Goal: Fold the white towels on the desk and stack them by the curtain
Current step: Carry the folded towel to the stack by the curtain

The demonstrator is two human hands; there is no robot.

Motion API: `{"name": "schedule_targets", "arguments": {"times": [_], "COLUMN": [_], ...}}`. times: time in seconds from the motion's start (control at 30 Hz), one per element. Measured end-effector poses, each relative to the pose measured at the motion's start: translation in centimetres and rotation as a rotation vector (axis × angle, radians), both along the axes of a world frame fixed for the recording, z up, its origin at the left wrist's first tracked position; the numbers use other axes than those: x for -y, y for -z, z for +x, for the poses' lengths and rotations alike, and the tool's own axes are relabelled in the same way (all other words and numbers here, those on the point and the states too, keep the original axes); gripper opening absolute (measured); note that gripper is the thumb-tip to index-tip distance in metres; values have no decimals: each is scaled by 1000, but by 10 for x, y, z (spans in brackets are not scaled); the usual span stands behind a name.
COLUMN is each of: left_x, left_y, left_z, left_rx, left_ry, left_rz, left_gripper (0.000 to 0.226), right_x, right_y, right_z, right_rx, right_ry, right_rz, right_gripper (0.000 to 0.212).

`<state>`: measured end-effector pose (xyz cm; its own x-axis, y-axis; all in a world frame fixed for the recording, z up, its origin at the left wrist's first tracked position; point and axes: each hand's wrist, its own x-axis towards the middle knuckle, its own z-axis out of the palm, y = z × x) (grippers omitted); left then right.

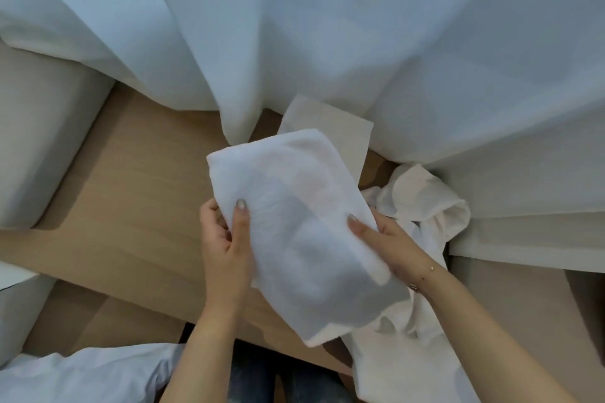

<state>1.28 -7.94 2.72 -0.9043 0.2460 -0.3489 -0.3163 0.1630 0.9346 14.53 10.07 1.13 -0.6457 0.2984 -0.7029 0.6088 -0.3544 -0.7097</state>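
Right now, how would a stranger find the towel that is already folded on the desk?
Find the sheer curtain hanging onto the wooden desk. At its hem lies the folded towel, flat and square-cornered, unlike the held towel or the crumpled pile.

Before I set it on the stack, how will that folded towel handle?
Probably floppy: the towel sags past both hands, left hand and right hand. Likely light, since thumbs alone pinch it. It may unfold if released unevenly onto the stack.
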Motion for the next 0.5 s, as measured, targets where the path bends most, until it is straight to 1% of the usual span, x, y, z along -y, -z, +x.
{"name": "schedule_targets", "arguments": {"times": [0.07, 0.13, 0.2, 0.27, 0.33, 0.37, 0.4, 0.43, 0.5], "left_x": [-17, -42, -71, -95, -107, -107, -103, -96, -82], "left_y": [-10, -12, 1, 30, 63, 77, 87, 95, 103], "left_z": [-25, -50, -71, -90, -97, -96, -91, -86, -74], "left_rx": [-10, -2, 42, 105, 208, 229, 232, 225, 228], "left_ry": [74, 164, 243, 319, 394, 457, 516, 543, 533], "left_rz": [20, 31, 45, 22, -42, -129, -224, -283, -297], "left_gripper": [21, 18, 16, 24, 42, 49, 51, 48, 44], "right_x": [3, 6, 9, 8, 5, 4, 3, 1, -5], "right_y": [-8, -7, 3, 25, 53, 68, 83, 94, 106], "right_z": [3, 0, -7, -15, -21, -22, -21, -20, -20], "right_rx": [-37, -85, -123, -116, -72, -38, -5, 15, 37], "right_ry": [140, 289, 428, 533, 574, 575, 574, 579, 593], "right_rz": [-102, -140, -153, -164, -144, -133, -135, -158, -208], "right_gripper": [30, 29, 31, 34, 32, 30, 27, 22, 17]}}
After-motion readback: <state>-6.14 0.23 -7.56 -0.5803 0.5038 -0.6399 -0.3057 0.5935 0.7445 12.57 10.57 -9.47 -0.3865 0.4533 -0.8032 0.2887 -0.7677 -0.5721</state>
